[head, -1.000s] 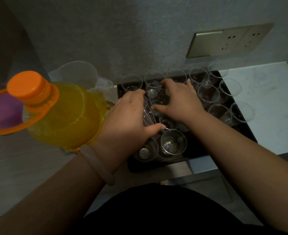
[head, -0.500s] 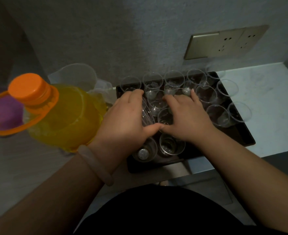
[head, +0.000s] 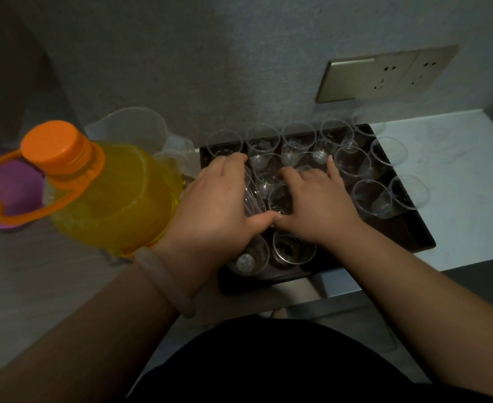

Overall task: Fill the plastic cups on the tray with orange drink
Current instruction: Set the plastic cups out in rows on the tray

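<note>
A: Why is the left hand [head: 216,205] lying on its side over the tray [head: 413,242]?

B: Its fingers [head: 233,162] are curling round a nested stack of cups [head: 252,196], thumb clamping from the near side; I judge it is keeping the spares together while the right hand [head: 317,205] is setting singles out.

A: And the right fingers [head: 331,167]?

B: They are spreading palm-down over the rims just beside that stack, thumb touching the left thumb; whether they are pinching a cup or only pressing on it, I cannot tell.

A: Where are the plastic cups [head: 370,196] sitting?

B: They are standing upright and empty all round both sets of fingers, most beyond and to the right; pouring is not yet beginning.

A: The orange drink [head: 117,205]?

B: It is waiting in the bottle [head: 88,173] left of the left fingers, its cap [head: 50,144] on; both forearms are reaching forward and down over the desk [head: 457,175].
</note>
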